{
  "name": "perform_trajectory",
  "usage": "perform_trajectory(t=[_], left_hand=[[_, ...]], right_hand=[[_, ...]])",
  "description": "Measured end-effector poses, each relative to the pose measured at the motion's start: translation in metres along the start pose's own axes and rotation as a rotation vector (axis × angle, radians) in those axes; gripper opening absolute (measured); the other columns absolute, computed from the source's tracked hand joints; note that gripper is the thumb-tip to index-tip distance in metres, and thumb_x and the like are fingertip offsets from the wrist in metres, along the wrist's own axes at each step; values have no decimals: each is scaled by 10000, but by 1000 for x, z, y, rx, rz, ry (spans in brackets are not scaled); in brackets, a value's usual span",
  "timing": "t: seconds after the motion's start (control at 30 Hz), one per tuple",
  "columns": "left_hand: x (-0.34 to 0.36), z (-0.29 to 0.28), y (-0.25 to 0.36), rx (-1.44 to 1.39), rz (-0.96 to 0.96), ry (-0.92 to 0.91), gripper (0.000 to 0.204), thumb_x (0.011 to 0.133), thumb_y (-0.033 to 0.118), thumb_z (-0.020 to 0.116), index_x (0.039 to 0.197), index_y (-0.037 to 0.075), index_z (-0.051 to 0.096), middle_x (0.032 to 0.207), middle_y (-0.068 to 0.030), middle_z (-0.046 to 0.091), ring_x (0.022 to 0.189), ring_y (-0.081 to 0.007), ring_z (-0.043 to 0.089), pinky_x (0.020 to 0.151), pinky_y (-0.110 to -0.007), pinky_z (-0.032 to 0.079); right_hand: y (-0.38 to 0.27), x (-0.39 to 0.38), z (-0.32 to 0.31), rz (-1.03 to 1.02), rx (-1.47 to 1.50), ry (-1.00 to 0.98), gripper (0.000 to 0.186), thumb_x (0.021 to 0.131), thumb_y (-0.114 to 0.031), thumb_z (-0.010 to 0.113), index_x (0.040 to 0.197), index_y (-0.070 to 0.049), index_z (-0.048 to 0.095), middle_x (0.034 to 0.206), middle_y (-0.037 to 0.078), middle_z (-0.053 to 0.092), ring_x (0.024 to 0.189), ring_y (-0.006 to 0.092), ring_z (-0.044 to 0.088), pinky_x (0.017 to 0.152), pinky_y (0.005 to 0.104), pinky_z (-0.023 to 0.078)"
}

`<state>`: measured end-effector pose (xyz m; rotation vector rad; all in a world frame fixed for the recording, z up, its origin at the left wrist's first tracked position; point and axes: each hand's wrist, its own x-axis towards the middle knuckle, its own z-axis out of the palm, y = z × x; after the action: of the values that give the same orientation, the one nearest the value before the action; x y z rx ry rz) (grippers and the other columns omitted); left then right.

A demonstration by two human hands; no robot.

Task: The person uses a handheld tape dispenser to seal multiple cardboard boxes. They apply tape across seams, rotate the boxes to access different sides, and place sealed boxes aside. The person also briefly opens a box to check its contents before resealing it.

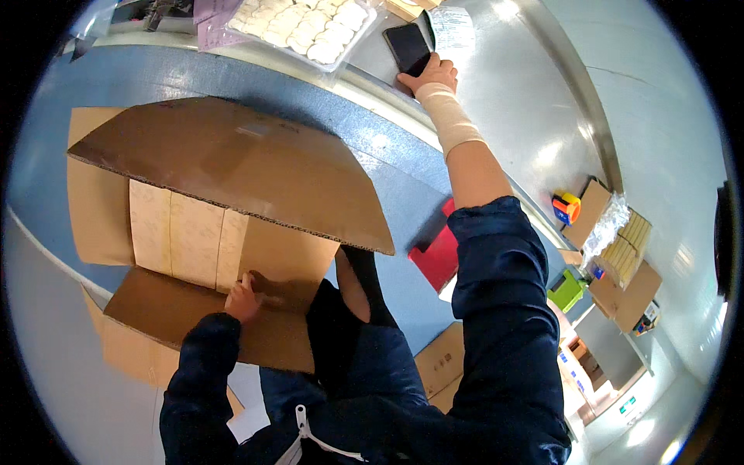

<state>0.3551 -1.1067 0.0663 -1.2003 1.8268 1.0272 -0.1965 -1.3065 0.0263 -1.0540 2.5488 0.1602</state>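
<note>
A large open cardboard box (232,163) stands before me on the left, its brown flaps spread outward. Inside lie several pale, patterned packages (194,232) side by side, filling the left part. My left hand (244,298) reaches in over the near flap beside the rightmost package; its fingers are loosely extended, with nothing seen in them. My right arm stretches far forward to the metal table (519,101). There my right hand (434,75), a beige wrap around its wrist, grips the near end of a black smartphone (408,48) between thumb and fingers.
A clear tray of pale round pieces (310,27) sits at the table's edge, and a printed paper (452,29) lies beside the phone. To the right are a tape dispenser (566,208), an open carton (626,298) and a green bin (568,291). A red object (436,260) stands below the table.
</note>
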Motion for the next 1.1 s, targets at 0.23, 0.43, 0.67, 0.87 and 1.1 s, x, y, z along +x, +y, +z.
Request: perform_trajectory(t=[0.23,0.43,0.67,0.87,1.1], left_hand=[[2,5,3,-50,-111,-10,503,751,288,657,1128,114,373,929,-207,506,837,-378,558,734,-438,463],[5,15,-1,-59,-116,39,490,743,274,663,1107,115,377,934,-213,505,844,-389,549,743,-450,454],[4,10,-5,-126,-101,12,492,740,272,665,1105,119,373,935,-240,505,863,-408,538,755,-464,448],[3,8,-13,-135,-9,7,457,779,247,621,1147,101,390,936,-235,533,857,-381,557,749,-455,455],[5,-5,-142,-749,-62,461,248,898,128,499,1121,22,521,957,-96,599,861,-164,565,788,-318,460]], right_hand=[[12,7,0,11,95,-34,919,549,-482,785,1302,-156,373,1184,159,412,1132,309,383,981,382,324],[11,3,-4,-48,108,22,898,574,-459,776,1297,-112,373,1198,171,407,1140,321,378,982,400,316],[76,-98,-15,-422,465,191,379,791,-213,633,1049,39,517,1029,212,508,971,338,501,829,398,418],[91,-309,1,-360,488,-406,150,853,-166,522,864,-41,605,790,113,588,751,276,580,665,341,470],[-83,-401,129,-645,663,-758,273,789,-202,551,1024,-64,536,1129,138,480,1089,336,440,897,398,388]])
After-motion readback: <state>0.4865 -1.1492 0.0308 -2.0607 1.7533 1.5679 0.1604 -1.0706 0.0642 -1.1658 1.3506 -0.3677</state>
